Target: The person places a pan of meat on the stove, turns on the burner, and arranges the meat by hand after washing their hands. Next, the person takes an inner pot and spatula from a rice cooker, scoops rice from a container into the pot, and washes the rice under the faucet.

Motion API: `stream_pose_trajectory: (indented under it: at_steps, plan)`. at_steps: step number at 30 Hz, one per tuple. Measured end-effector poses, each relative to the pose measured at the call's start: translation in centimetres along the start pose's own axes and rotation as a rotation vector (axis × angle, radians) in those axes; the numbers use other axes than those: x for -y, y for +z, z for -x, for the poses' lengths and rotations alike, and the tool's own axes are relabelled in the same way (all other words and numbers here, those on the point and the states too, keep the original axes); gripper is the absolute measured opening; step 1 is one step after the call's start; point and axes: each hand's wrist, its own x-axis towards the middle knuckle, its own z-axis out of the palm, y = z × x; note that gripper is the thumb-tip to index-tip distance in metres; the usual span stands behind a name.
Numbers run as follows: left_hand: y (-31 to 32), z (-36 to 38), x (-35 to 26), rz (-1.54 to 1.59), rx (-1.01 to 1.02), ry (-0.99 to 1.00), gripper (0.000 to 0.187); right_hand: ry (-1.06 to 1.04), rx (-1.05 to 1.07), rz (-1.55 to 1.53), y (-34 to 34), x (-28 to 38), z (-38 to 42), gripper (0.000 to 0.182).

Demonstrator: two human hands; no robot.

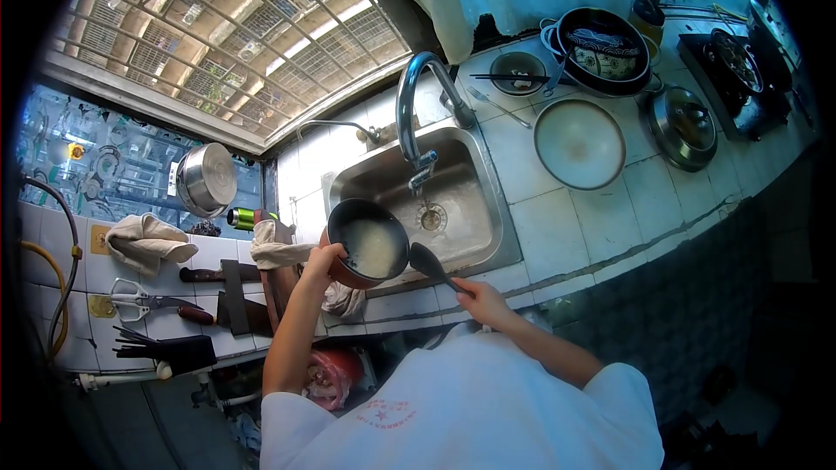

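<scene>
Your right hand [482, 300] is closed around the handle of a dark ladle [428, 261], whose long axis runs from your fist toward 10 o'clock, bowl end just beside the pot [367, 244]. Your left hand [320, 259] grips the pot's rim at its 8 o'clock edge, fingers curled over the lip, and holds it tilted at the near-left corner of the sink [488, 209]. The pot lies at 10 o'clock from your right hand, with the ladle between them; your left hand is the nearer, already touching it. The pot is round, reddish-brown outside and dark inside, with a pale, cloudy mass in its bottom. The tap [416, 113] arches over the basin at 12 o'clock from the pot. At 9 o'clock, on the tiled counter [575, 226], lie a cloth [277, 248], knives [213, 274] and scissors [139, 298]. A lidded pan [579, 144] sits at 2 o'clock, well apart
</scene>
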Motion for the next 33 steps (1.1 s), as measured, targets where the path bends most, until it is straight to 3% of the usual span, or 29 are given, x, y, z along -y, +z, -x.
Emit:
stream_pose_trajectory:
  at_steps: [2,18,27,29,33]
  plan:
    - [-0.1,0.1,-0.2,-0.087,-0.008,0.045,0.026,0.002,0.004,0.000,0.1,0.1,-0.1,0.036]
    - [-1.7,-1.3,-1.3,-0.153,-0.015,0.063,0.024,-0.042,-0.005,-0.036,1.4,0.8,-0.6,0.035]
    - [-2.1,-1.1,-2.0,-0.171,-0.029,0.104,0.026,-0.013,0.051,-0.044,1.4,1.6,-0.8,0.035]
    - [-2.3,-1.1,-2.1,-0.160,-0.036,0.133,0.042,-0.056,0.044,-0.015,1.5,1.3,-1.0,0.038]
    - [-2.0,-0.5,-2.5,-0.163,-0.071,0.120,0.043,-0.070,0.031,-0.029,1.6,1.3,-0.9,0.038]
